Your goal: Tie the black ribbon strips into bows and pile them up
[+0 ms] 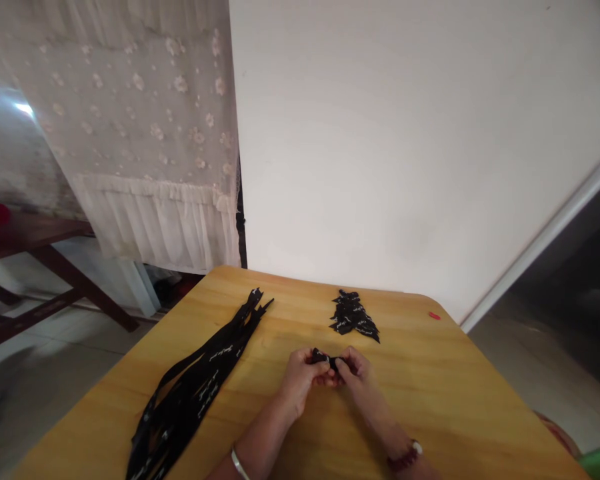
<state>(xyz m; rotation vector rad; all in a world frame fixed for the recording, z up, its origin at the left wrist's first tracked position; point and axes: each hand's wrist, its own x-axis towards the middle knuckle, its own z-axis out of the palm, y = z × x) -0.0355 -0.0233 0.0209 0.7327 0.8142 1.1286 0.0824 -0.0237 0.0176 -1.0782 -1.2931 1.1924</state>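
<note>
Head view | short black printed fabric strip [323, 358] is pinched by fingers [349, 365] of left hand [297, 381] and right hand [359, 377] | slippage risked if pinch loosens

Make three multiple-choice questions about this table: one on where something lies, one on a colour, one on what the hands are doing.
1. Where does the long bundle of black ribbons lie relative to the left hand and right hand?
A) To their left
B) To their right
C) Under them

2. What colour is the small object on the wooden table?
A) Green
B) Red
C) White

3. How is the small black piece held?
A) It lies untouched
B) By one hand
C) Between both hands

Answers:
1. A, the bundle lies left of both hands.
2. B, it shows red against the wood.
3. C, both hands close on it.
</note>
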